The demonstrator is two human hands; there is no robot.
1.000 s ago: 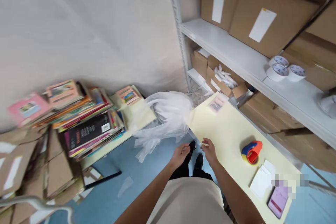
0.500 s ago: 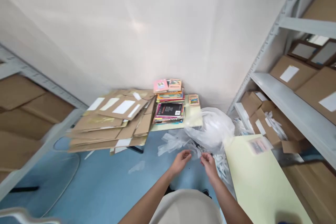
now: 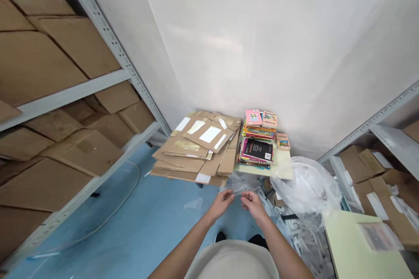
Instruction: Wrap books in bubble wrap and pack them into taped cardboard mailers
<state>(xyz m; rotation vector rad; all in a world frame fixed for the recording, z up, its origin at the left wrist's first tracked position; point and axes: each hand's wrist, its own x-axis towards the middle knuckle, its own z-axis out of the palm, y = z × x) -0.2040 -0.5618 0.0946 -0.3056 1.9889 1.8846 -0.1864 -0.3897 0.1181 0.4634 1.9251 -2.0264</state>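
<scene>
A clear plastic bag point(image 3: 241, 185) is stretched between my two hands in front of my body. My left hand point(image 3: 221, 204) pinches its left side, and my right hand point(image 3: 254, 205) pinches the right side; the fingers of both are closed. The bag is see-through, so its outline is hard to make out. Beyond the hands, stacked books point(image 3: 258, 150) stand on a pale table point(image 3: 282, 162), with a small book point(image 3: 283, 141) beside them. Flattened cardboard boxes point(image 3: 196, 161) lie piled left of the books.
A large translucent plastic sack point(image 3: 307, 185) bulges beside the table, with plastic scraps point(image 3: 303, 239) below it. At lower right, a second pale table point(image 3: 356, 248) bears a wrapped item point(image 3: 381, 236). Shelves point(image 3: 75, 96) of cardboard boxes line the left; a cable point(image 3: 121, 202) crosses the blue floor.
My view has swung left, so the books, cardboard and sack sit further right and more of the left shelves shows. Both hands remain close together, holding the plastic.
</scene>
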